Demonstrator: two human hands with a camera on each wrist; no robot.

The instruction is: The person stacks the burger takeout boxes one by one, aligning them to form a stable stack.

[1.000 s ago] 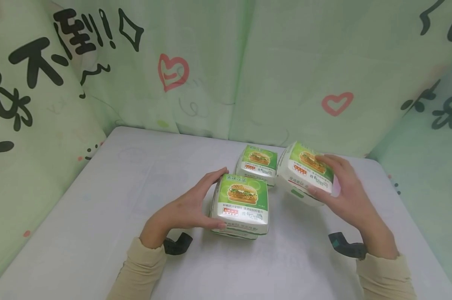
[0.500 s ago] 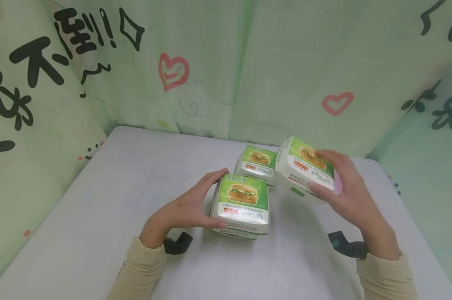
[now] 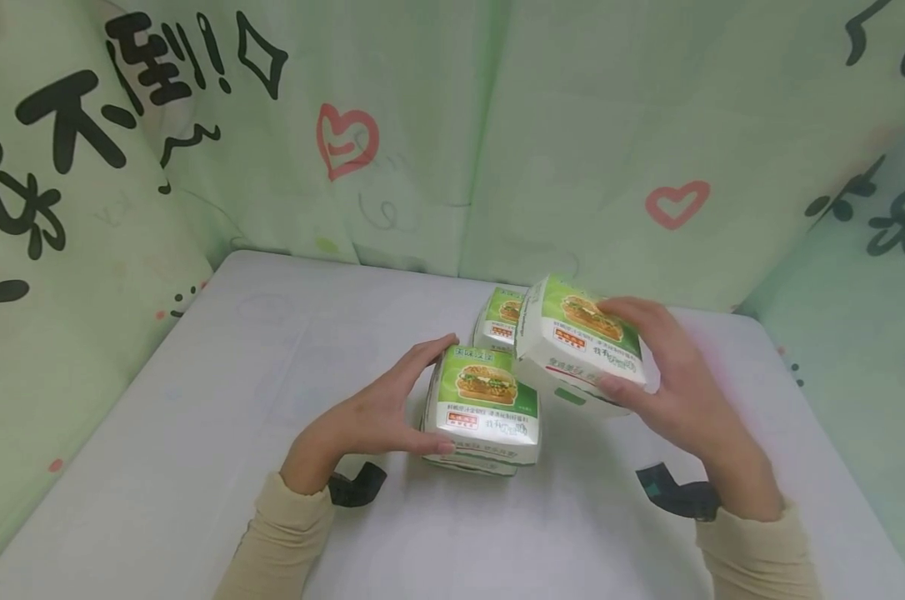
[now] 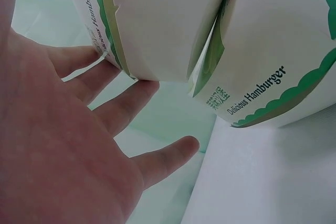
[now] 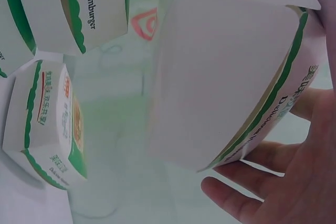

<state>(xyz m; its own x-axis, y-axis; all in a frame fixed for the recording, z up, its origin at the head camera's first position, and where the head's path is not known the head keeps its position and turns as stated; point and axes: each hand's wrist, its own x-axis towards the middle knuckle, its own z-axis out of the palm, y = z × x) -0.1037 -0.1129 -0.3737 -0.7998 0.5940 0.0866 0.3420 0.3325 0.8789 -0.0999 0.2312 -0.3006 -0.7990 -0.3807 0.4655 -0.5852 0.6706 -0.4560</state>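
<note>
My left hand [image 3: 370,408] grips the left side of a green-and-white hamburger box [image 3: 486,400], thumb at its front and fingers behind. This box sits on a second hamburger box [image 4: 268,93], whose lower edge barely shows from the head. My right hand [image 3: 677,383] holds another hamburger box [image 3: 583,342] raised and tilted, thumb on the near side, fingers on the far right. Its plain white underside shows in the right wrist view. Behind it, one more hamburger box [image 3: 501,317] stands on the table, partly hidden by the raised one.
The white table [image 3: 235,400] reaches back to a pale green curtain [image 3: 422,125] with black lettering and red hearts. Curtain also hangs along both sides. A dark wrist mount [image 3: 358,485] juts from the left wrist, and a similar mount [image 3: 677,493] from the right.
My right hand first lifts its box slightly, then carries it left, so it covers more of the back box and overlaps the stack's corner in view. My left hand stays put.
</note>
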